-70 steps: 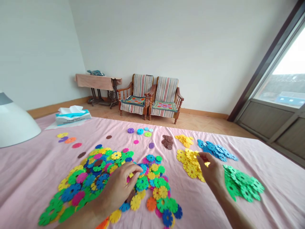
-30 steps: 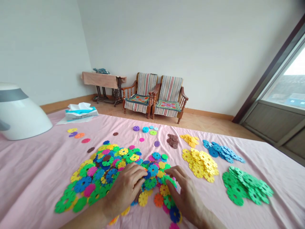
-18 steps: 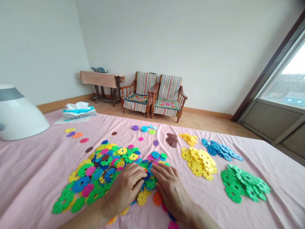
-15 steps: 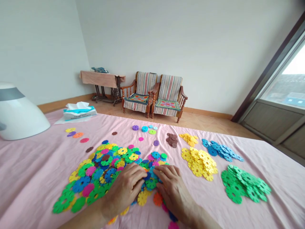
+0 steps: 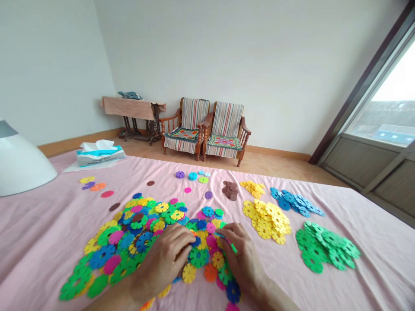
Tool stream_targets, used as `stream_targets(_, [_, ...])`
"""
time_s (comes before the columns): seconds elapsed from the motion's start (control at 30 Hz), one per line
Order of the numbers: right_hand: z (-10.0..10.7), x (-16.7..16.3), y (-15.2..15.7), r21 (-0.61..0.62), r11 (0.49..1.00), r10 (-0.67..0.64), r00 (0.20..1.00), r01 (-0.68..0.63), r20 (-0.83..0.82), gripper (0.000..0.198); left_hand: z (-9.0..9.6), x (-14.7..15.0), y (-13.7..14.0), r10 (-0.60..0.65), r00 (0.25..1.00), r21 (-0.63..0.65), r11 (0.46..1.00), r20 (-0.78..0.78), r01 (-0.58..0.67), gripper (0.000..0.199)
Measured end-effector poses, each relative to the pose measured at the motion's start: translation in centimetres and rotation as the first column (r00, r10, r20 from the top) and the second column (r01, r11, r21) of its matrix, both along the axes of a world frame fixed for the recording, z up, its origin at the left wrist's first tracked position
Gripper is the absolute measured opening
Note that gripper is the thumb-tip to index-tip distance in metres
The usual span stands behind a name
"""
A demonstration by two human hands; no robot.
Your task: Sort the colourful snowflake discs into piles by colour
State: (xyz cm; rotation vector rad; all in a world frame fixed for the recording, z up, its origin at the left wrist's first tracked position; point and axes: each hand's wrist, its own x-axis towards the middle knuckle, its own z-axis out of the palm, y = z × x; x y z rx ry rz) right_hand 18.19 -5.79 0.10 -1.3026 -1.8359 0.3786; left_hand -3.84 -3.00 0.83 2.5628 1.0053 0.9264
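A loose heap of flower-shaped interlocking plastic discs [image 5: 113, 237], in many colours, spreads over the pink cloth around my hands. My left hand [image 5: 168, 255] rests at the heap's right part with its fingers curled. An orange bit and a dark blue disc [image 5: 196, 241] show at its fingertips; what it grips is partly hidden. My right hand [image 5: 240, 252] is closed at the heap's right edge. The rim of a blue disc [image 5: 221, 234] and a green disc [image 5: 234, 248] stick out between its fingers. Below lie a green disc [image 5: 198, 257] and an orange disc [image 5: 210, 273].
To the right are single-colour piles: yellow discs [image 5: 267, 220], green discs [image 5: 324, 246], blue discs [image 5: 293, 202] and brown discs [image 5: 230, 190]. A tissue box [image 5: 100, 156] and a white rounded object [image 5: 26, 168] stand at left. Two wooden armchairs [image 5: 223, 125] are beyond the table.
The view has swung slightly right. My right hand has drawn a little away from my left, uncovering yellow and pink discs, and disc edges now show in its fingers.
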Motion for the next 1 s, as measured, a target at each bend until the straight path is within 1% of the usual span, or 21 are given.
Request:
stream_targets(0.07, [-0.3,0.7,0.5,-0.066,0.993,-0.109,0.985,0.101,-0.131,0.022,0.0,0.0,0.0,0.006,1.000,-0.003,1.000,-0.004,-0.006,0.017])
stream_targets(0.1, [-0.5,1.0,0.8,-0.119,0.985,-0.152,0.965,0.129,-0.213,0.023,0.0,0.0,0.0,0.010,1.000,-0.003,1.000,-0.007,-0.010,0.017])
stream_targets(0.13, [-0.7,1.3,1.1,-0.175,0.975,-0.184,0.935,0.135,-0.304,0.026,-0.1,0.0,0.1,0.013,1.000,-0.003,1.000,-0.008,-0.013,0.017])
stream_targets(0.2, [-1.0,1.9,1.6,-0.264,0.960,-0.213,0.860,0.096,-0.463,0.036,-0.1,0.0,0.1,0.015,1.000,-0.003,1.000,-0.005,-0.015,0.017])
stream_targets(0.27, [-1.3,2.5,1.9,-0.306,0.949,-0.232,0.819,0.073,-0.524,0.040,-0.2,0.0,0.0,0.013,1.000,-0.003,1.000,-0.001,-0.013,0.018])
stream_targets(0.33, [-1.5,3.1,2.1,-0.321,0.941,-0.258,0.842,0.108,-0.473,0.037,-0.2,-0.1,0.0,0.009,1.000,-0.003,1.000,0.002,-0.009,0.019])
stream_targets(0.4, [-1.5,3.8,2.1,-0.309,0.934,-0.283,0.896,0.177,-0.342,0.032,-0.2,-0.1,0.0,0.005,1.000,-0.004,1.000,-0.001,-0.005,0.019])
stream_targets(0.47, [-1.6,4.5,2.1,-0.265,0.930,-0.307,0.934,0.254,-0.183,0.029,-0.2,-0.1,0.0,0.002,1.000,-0.001,1.000,-0.002,-0.002,0.018])
stream_targets(0.5, [-1.6,4.7,2.1,-0.231,0.930,-0.319,0.941,0.287,-0.113,0.027,-0.2,-0.1,0.0,0.002,1.000,0.001,1.000,-0.004,-0.002,0.018])
stream_targets(0.57, [-1.8,5.1,2.1,-0.163,0.933,-0.330,0.944,0.322,-0.023,0.026,-0.1,-0.1,0.0,0.001,1.000,0.004,1.000,-0.005,-0.001,0.018])
stream_targets(0.63, [-2.2,5.3,2.0,-0.118,0.945,-0.305,0.952,0.305,0.020,0.029,-0.2,-0.1,0.0,0.000,1.000,0.007,1.000,-0.005,0.000,0.018])
stream_targets(0.73, [-2.9,5.5,2.0,-0.083,0.971,-0.219,0.974,0.223,0.054,0.037,-0.2,-0.2,-0.1,0.000,1.000,0.012,1.000,-0.003,0.000,0.018])
stream_targets(0.8, [-3.1,5.6,2.0,-0.070,0.983,-0.162,0.983,0.168,0.087,0.038,-0.2,-0.2,-0.1,-0.003,1.000,0.012,1.000,-0.008,0.003,0.017])
stream_targets(0.9, [-3.0,5.8,2.0,-0.097,0.987,-0.113,0.984,0.127,0.137,0.029,0.0,-0.2,-0.1,-0.004,1.000,0.024,1.000,-0.006,0.004,0.015])
stream_targets(1.0, [-2.4,5.8,2.1,-0.132,0.980,-0.125,0.979,0.147,0.159,0.021,0.2,-0.1,-0.1,0.006,1.000,0.050,0.999,0.007,-0.006,0.013])
